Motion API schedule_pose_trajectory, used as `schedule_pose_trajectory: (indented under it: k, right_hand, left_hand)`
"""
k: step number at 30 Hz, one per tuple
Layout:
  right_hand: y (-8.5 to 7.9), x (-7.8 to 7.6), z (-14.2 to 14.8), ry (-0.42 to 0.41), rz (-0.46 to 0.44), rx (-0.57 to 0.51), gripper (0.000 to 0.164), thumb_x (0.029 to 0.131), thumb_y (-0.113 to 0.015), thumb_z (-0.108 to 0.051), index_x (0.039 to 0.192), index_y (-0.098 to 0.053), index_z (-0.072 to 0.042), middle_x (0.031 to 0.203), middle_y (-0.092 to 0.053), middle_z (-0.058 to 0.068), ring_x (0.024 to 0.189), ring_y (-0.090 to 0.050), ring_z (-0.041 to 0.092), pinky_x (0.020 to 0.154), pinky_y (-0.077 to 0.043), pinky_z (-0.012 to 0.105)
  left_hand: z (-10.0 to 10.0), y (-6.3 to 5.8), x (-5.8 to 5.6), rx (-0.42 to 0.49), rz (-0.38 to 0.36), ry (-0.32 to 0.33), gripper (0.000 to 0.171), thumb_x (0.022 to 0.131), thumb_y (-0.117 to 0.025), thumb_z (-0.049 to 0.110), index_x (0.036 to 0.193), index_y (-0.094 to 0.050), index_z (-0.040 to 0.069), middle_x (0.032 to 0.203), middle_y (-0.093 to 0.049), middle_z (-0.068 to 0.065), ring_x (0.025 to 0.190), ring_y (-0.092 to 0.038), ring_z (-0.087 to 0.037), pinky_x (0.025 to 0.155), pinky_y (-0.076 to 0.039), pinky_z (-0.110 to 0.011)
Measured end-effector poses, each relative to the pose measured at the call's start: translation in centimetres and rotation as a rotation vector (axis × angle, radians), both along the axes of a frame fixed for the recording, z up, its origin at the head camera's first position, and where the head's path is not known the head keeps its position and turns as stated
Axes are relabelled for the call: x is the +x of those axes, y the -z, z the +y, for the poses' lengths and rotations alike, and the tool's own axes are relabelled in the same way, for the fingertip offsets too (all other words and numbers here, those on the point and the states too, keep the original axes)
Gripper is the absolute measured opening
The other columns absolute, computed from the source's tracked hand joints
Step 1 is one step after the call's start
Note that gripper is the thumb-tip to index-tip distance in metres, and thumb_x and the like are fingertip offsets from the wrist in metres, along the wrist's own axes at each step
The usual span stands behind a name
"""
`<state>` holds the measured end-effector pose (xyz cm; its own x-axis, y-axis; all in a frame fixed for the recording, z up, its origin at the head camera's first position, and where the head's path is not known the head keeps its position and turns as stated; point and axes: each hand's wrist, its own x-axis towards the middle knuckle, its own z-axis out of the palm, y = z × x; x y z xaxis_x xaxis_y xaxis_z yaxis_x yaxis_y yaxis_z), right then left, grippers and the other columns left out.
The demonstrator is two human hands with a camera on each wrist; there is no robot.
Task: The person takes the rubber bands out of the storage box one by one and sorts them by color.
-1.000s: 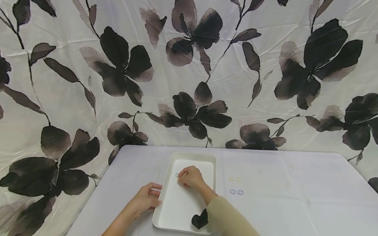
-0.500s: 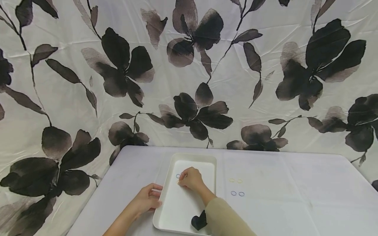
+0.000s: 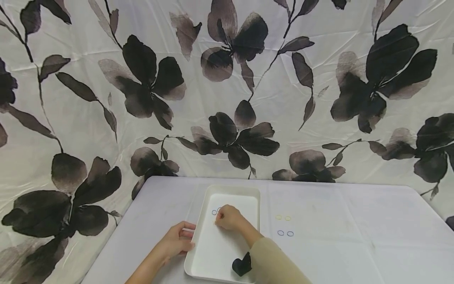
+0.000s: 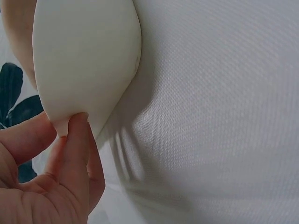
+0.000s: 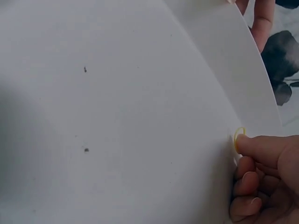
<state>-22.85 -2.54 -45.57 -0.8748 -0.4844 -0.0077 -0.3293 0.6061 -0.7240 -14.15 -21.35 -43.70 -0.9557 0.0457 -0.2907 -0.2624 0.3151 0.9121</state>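
My left hand (image 3: 177, 238) pinches the left rim of the white tray (image 3: 198, 268), with thumb and fingers on the rim in the left wrist view. Inside the tray, my right hand (image 3: 229, 217) holds a thin yellow rubber band (image 5: 238, 138) low against the tray floor. In the right wrist view the band's loop shows at the thumb tip, and the other fingers are curled. Just beyond these fingertips lies a blue rubber band (image 3: 214, 212); another blue one beside it is partly hidden by the hand.
A black heart-shaped piece (image 3: 242, 265) lies near the tray's front right corner, partly behind the right sleeve (image 3: 276, 260). Right of the tray, two yellow bands (image 3: 288, 218) and two blue bands (image 3: 290, 233) lie in rows on the white tablecloth (image 3: 337, 244). A floral curtain hangs behind.
The right hand has shifted slightly right and towards the person, uncovering part of the second blue band. The left hand keeps its hold on the tray.
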Motion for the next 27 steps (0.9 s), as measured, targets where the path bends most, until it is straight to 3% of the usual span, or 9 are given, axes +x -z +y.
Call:
schedule_pose_trajectory:
  k: [7, 10, 16, 27]
  right_hand:
    - [-0.5, -0.3, 0.6, -0.065, -0.001, -0.02, 0.015, 0.078, -0.058, 0.0, 0.064, -0.054, -0.006, 0.06, -0.045, -0.005, 0.056, -0.04, 0.008, 0.054, -0.035, 0.021]
    - [-0.9, -0.2, 0.7, -0.062, -0.065, -0.087, 0.015, 0.082, -0.055, 0.001, 0.068, -0.054, -0.006, 0.058, -0.048, -0.004, 0.052, -0.043, 0.008, 0.05, -0.036, 0.019]
    - [-1.0, -0.5, 0.7, -0.013, -0.208, -0.259, 0.012, 0.089, -0.055, 0.003, 0.077, -0.056, 0.001, 0.063, -0.059, 0.007, 0.054, -0.055, 0.013, 0.051, -0.049, 0.024]
    - [-1.2, -0.8, 1.8, -0.035, -0.28, -0.399, 0.006, 0.086, -0.059, 0.004, 0.081, -0.055, 0.005, 0.063, -0.06, 0.007, 0.054, -0.055, 0.011, 0.054, -0.052, 0.023]
  left_hand:
    - [0.1, 0.1, -0.1, -0.001, 0.009, 0.0, 0.052, 0.071, -0.063, -0.016, 0.12, -0.046, -0.008, 0.099, -0.056, -0.019, 0.078, -0.062, -0.024, 0.065, -0.056, -0.039]
    - [0.1, 0.2, 0.0, -0.004, 0.01, -0.009, 0.052, 0.071, -0.063, -0.016, 0.12, -0.047, -0.008, 0.099, -0.056, -0.019, 0.078, -0.063, -0.024, 0.064, -0.056, -0.038]
    - [0.0, 0.3, -0.1, -0.007, 0.007, -0.019, 0.053, 0.07, -0.063, -0.016, 0.12, -0.047, -0.008, 0.098, -0.056, -0.018, 0.078, -0.063, -0.023, 0.064, -0.056, -0.038]
    - [0.0, 0.3, 0.0, -0.016, 0.006, -0.024, 0.053, 0.071, -0.064, -0.016, 0.12, -0.047, -0.008, 0.098, -0.056, -0.018, 0.078, -0.063, -0.023, 0.064, -0.055, -0.038]
